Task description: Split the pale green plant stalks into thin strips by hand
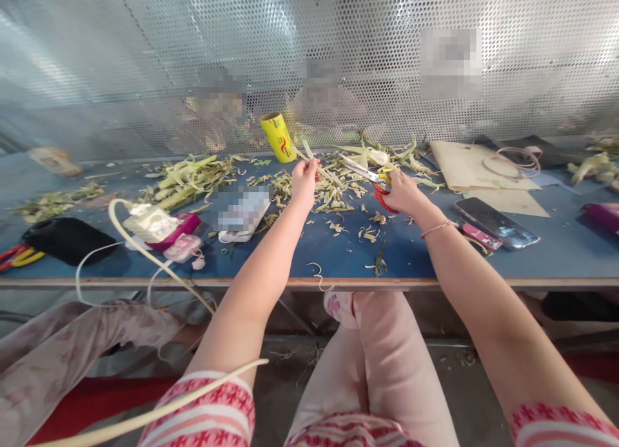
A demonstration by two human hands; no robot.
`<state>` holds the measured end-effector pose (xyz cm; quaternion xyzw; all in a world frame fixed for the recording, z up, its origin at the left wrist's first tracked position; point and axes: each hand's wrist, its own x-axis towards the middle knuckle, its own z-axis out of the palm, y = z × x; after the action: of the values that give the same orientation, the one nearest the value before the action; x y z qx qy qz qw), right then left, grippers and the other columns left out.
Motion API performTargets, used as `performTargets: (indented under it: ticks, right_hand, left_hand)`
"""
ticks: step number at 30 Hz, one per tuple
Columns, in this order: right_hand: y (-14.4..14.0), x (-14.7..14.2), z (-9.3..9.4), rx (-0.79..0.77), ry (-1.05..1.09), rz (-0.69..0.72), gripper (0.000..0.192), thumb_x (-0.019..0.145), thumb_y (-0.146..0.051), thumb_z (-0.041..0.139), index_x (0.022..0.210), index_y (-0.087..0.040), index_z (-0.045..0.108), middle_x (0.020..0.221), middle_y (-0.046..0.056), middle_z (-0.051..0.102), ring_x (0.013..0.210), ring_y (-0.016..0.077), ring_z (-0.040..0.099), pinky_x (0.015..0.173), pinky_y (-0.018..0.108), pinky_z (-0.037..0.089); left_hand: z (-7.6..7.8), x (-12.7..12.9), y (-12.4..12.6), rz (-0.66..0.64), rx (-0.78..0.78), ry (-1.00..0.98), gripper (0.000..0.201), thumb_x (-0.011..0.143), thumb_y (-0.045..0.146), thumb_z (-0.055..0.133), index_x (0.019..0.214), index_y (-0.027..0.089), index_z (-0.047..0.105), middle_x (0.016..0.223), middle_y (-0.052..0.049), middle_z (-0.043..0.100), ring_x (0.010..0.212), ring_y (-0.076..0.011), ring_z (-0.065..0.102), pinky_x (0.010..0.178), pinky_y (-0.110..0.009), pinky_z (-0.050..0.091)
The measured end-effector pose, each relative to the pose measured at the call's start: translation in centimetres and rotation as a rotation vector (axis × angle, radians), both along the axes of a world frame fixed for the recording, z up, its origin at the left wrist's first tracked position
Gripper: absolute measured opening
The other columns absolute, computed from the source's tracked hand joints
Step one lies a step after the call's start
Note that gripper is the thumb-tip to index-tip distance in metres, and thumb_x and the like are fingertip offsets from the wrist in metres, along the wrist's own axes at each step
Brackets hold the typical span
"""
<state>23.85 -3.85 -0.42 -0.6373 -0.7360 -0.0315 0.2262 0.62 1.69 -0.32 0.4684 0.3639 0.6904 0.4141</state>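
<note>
My left hand [304, 179] pinches a thin pale green stalk [309, 151] and holds it up over the blue table [338, 250]. In my right hand [403, 192] is a pair of red-handled scissors [370, 176]; their blades are parted and point left toward the stalk. Below both hands lies a heap of green and yellow cuttings [338, 189], with loose bits scattered toward the near table edge.
A yellow roll [278, 136] stands behind my left hand. A phone [496, 221] and pink item lie right of my right wrist, with cardboard sheets [467, 166] beyond. More stalks [188, 176], a charger with cable [149, 224] and a black pouch [65, 239] lie left. A perforated metal screen [309, 47] backs the table.
</note>
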Motion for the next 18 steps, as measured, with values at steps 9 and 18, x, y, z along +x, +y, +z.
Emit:
performTargets:
  ticks: [9, 18]
  right_hand:
    - [0.4, 1.0, -0.5, 0.137, -0.103, 0.037, 0.063, 0.072, -0.052, 0.063, 0.113, -0.006, 0.050, 0.118, 0.023, 0.054, 0.117, 0.0374, 0.047, 0.100, 0.045, 0.035]
    - [-0.5, 0.6, 0.5, 0.258, -0.113, 0.067, 0.051, 0.078, -0.045, 0.057, 0.115, -0.010, 0.051, 0.112, 0.018, 0.058, 0.113, 0.0349, 0.049, 0.100, 0.047, 0.033]
  left_hand:
    - [0.8, -0.2, -0.5, 0.032, -0.030, -0.085, 0.030, 0.079, 0.041, 0.064, 0.068, 0.019, 0.047, 0.064, 0.003, 0.053, 0.053, -0.0039, 0.046, 0.057, -0.019, 0.041]
    - [1.6, 0.0, -1.4, 0.065, -0.013, -0.061, 0.033, 0.080, 0.046, 0.062, 0.069, 0.019, 0.046, 0.062, 0.004, 0.052, 0.053, -0.0040, 0.047, 0.057, -0.018, 0.041]
